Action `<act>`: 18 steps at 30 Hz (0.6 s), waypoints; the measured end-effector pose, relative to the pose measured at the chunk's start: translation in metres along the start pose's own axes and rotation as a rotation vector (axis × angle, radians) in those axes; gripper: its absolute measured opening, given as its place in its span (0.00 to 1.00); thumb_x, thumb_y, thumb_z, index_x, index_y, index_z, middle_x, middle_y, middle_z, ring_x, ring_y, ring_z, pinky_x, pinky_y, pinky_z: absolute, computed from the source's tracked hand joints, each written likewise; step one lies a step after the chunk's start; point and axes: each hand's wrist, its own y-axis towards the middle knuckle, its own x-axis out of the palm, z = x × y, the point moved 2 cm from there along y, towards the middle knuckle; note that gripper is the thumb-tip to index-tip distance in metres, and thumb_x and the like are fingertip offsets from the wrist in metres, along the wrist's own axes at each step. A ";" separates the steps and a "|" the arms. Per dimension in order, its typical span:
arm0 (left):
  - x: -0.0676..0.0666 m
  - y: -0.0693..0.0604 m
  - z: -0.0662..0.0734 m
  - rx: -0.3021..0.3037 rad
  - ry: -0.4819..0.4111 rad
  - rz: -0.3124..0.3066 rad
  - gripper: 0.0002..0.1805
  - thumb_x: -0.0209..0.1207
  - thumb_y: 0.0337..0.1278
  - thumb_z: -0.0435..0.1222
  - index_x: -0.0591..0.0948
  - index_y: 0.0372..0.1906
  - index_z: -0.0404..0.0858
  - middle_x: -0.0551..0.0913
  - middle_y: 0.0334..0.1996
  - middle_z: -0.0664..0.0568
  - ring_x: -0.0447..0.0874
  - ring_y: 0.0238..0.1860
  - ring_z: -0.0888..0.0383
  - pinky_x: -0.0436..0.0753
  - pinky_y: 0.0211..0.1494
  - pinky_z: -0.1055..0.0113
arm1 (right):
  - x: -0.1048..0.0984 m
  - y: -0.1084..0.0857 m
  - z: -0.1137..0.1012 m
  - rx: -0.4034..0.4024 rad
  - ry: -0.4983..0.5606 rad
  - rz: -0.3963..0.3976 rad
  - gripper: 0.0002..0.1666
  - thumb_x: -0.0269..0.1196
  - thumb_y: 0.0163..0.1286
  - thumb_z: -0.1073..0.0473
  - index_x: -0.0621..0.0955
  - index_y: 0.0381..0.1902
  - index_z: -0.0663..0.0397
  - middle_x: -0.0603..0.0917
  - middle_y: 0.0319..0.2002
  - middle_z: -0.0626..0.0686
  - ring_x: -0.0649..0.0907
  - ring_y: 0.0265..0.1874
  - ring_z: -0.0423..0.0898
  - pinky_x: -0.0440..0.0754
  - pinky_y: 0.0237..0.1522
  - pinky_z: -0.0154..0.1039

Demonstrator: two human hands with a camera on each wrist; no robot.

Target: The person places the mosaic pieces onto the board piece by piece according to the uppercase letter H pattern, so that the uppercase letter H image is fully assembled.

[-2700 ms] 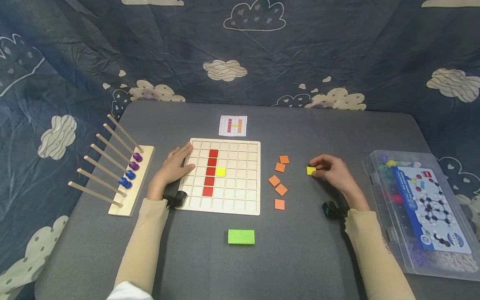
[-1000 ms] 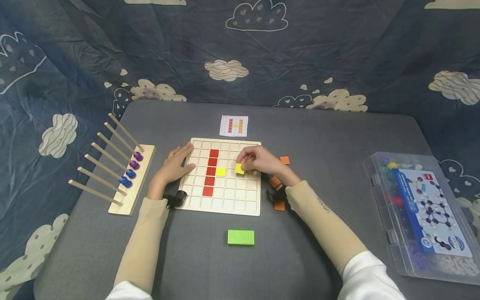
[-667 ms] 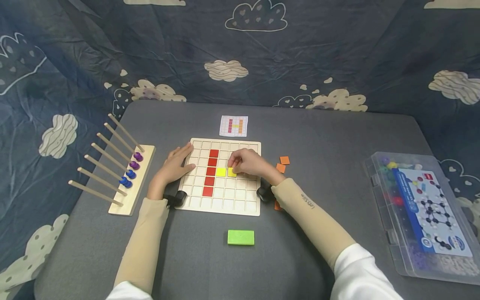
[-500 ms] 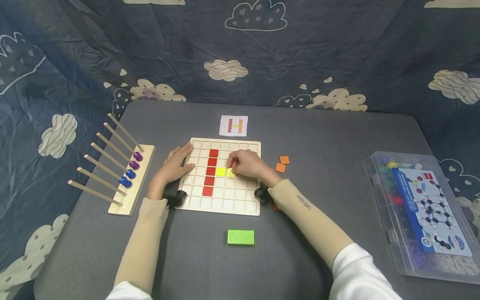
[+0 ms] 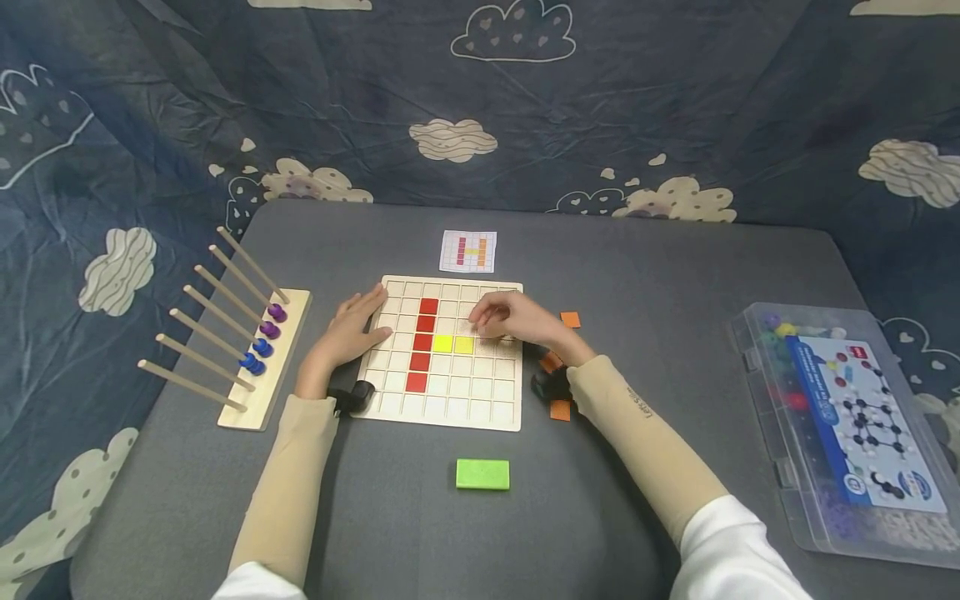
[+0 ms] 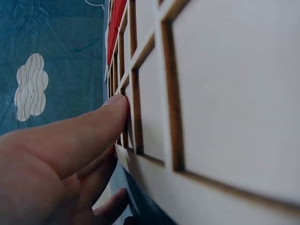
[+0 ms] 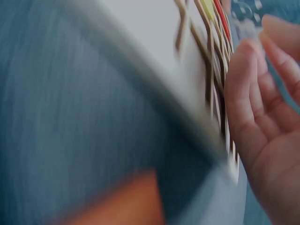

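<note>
A pale wooden grid board (image 5: 450, 408) lies on the grey table with a column of several red tiles (image 5: 422, 342). Two yellow tiles, one (image 5: 442, 343) beside the red column and another (image 5: 464, 345) to its right, sit flat in adjoining cells. My left hand (image 5: 347, 335) rests on the board's left edge; in the left wrist view the thumb of that hand (image 6: 61, 159) touches the grid. Above the right part of the board is my right hand (image 5: 516, 318), holding nothing, its fingers loosely bent, as the right wrist view of the hand (image 7: 267, 108) also shows.
Orange tiles (image 5: 560, 410) lie right of the board, partly hidden by my right wrist. A pattern card (image 5: 467, 252) is behind it, a green block (image 5: 482, 474) in front. A peg rack (image 5: 251, 408) stands left, a clear plastic case (image 5: 795, 500) right.
The second yellow tile came from the right in my right hand and now sits in a cell. My right hand has let it go and moved slightly up and right. The left hand stayed put.
</note>
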 end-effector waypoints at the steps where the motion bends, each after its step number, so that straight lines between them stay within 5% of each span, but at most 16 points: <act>1: 0.000 0.000 0.000 0.001 -0.001 0.000 0.36 0.54 0.65 0.35 0.54 0.73 0.30 0.48 0.74 0.39 0.38 0.72 0.34 0.41 0.66 0.33 | -0.006 -0.002 0.003 -0.004 0.035 0.001 0.11 0.63 0.60 0.72 0.81 0.42 0.69 0.82 0.35 0.58 0.79 0.29 0.44 0.77 0.33 0.34; 6: 0.000 0.000 0.000 0.008 -0.007 0.001 0.36 0.54 0.65 0.35 0.54 0.73 0.30 0.48 0.74 0.39 0.38 0.72 0.34 0.41 0.66 0.33 | -0.036 -0.019 0.015 -0.006 0.120 0.040 0.16 0.63 0.61 0.73 0.78 0.48 0.74 0.82 0.41 0.64 0.81 0.34 0.45 0.80 0.40 0.37; 18: 0.000 0.001 -0.002 0.008 -0.003 -0.004 0.36 0.54 0.66 0.35 0.53 0.73 0.30 0.48 0.74 0.39 0.38 0.72 0.34 0.41 0.66 0.33 | -0.093 -0.062 0.045 0.087 0.051 0.255 0.17 0.61 0.66 0.69 0.76 0.52 0.71 0.80 0.45 0.65 0.81 0.37 0.44 0.79 0.41 0.38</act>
